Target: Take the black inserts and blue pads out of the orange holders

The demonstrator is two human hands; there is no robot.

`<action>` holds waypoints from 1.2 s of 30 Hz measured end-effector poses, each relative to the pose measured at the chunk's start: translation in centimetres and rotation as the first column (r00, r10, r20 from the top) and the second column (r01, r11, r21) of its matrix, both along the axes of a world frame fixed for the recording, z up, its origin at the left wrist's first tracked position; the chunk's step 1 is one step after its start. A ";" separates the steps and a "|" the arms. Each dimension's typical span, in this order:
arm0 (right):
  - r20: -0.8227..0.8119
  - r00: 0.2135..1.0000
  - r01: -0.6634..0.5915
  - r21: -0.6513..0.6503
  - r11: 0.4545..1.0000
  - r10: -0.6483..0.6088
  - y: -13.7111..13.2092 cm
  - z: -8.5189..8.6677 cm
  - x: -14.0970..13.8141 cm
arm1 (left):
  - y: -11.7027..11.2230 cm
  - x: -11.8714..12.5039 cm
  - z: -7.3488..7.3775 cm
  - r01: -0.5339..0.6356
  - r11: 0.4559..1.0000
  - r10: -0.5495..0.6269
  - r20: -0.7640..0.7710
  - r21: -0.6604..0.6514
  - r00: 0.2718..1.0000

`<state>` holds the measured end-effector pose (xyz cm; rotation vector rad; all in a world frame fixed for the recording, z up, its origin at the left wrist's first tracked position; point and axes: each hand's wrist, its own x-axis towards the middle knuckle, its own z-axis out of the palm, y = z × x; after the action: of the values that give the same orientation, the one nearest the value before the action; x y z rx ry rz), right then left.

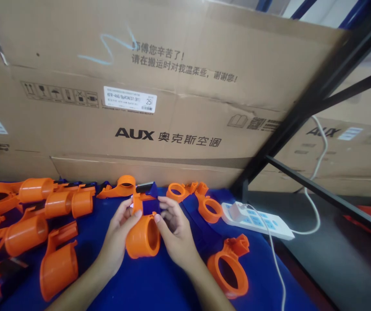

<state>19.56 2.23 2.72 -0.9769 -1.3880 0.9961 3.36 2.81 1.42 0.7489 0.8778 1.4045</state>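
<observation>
Bare left hand [120, 230], bare right hand [177, 232], slender fingers [170, 203], slim uncovered forearms [90, 276]

Place: a workshop is suggested.
Blue tabletop [124, 289]: covered with many matching orange plastic parts [59, 270].
Cardboard wall [172, 116]: printed with lettering, crossed by a black metal frame [297, 114].

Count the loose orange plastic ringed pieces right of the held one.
3: a ringed piece beyond the right hand; another beside the white plastic power strip; a third nearer, beside the right forearm.

A blue tabletop [124, 285] bears orange parts [59, 270] and a power strip [280, 229].
</observation>
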 end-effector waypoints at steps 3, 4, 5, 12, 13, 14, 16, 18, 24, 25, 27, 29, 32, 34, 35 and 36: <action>-0.102 0.992 -0.082 -0.047 0.995 0.077 -0.1 0.0 -0.1 | -0.4 -0.5 0.3 0.001 0.997 -0.004 0.033 0.077 0.999; -0.128 0.987 -0.107 -0.067 0.992 0.098 -0.1 0.0 -0.1 | -0.5 -0.6 0.4 -0.004 0.998 0.000 0.062 0.069 0.998; -0.152 0.981 -0.133 -0.088 0.987 0.119 -0.2 0.1 -0.1 | -0.5 -0.7 0.5 -0.009 0.999 0.005 0.089 0.045 0.996; -0.190 0.973 -0.170 -0.227 0.959 0.128 0.1 -0.9 -0.9 | 0.0 -0.7 0.0 -0.055 0.998 0.055 -0.010 -0.026 0.998; -0.145 0.981 -0.163 -0.240 0.957 0.131 0.1 -1.1 -1.1 | 0.0 -0.8 -0.1 -0.070 0.997 0.070 -0.038 -0.020 0.997; -0.093 0.986 -0.158 -0.247 0.956 0.139 0.1 -1.3 -1.1 | 0.1 -0.9 -0.3 -0.071 0.997 0.070 -0.067 -0.010 0.995; 0.005 0.988 -0.150 -0.240 0.959 0.156 0.0 -1.7 -1.2 | 0.1 -1.0 -0.4 -0.032 0.999 0.034 -0.133 0.019 0.990; 0.072 0.982 -0.153 -0.228 0.962 0.174 -0.1 -1.9 -1.1 | 0.0 -1.1 -0.4 0.007 0.999 0.002 -0.191 0.043 0.982; 0.110 0.965 -0.201 -0.266 0.943 0.237 -0.2 -1.5 -0.9 | -0.1 -1.2 0.3 0.009 0.999 -0.001 -0.193 0.041 0.981; 0.104 0.964 -0.211 -0.270 0.940 0.246 -0.3 -1.3 -0.9 | 0.0 -1.2 0.4 0.025 0.999 -0.019 -0.172 0.030 0.985; 0.078 0.963 -0.229 -0.269 0.936 0.258 -0.4 -0.9 -0.9 | 0.1 -1.3 0.4 0.076 0.997 -0.076 -0.117 -0.002 0.990; 0.051 0.963 -0.242 -0.263 0.934 0.263 -0.5 -0.6 -0.9 | 0.3 -1.4 0.3 0.120 0.992 -0.123 -0.065 -0.037 0.990; 0.064 0.961 -0.244 -0.257 0.935 0.268 -0.4 -0.8 -0.7 | 0.4 -1.4 0.1 0.142 0.987 -0.144 -0.018 -0.073 0.989; 0.093 0.960 -0.233 -0.251 0.940 0.263 -0.3 -1.1 -0.5 | 0.3 -1.3 0.1 0.138 0.987 -0.138 -0.002 -0.083 0.990; 0.105 0.960 -0.227 -0.247 0.942 0.259 -0.2 -1.2 -0.4 | 0.2 -1.3 0.1 0.136 0.987 -0.136 0.005 -0.084 0.991; 0.115 0.961 -0.219 -0.242 0.945 0.252 -0.2 -1.4 -0.4 | 0.2 -1.2 0.2 0.136 0.987 -0.135 0.010 -0.083 0.991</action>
<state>19.17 2.03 1.37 -1.0853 -1.5628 1.3084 2.13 2.97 1.58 0.7281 0.8606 1.2418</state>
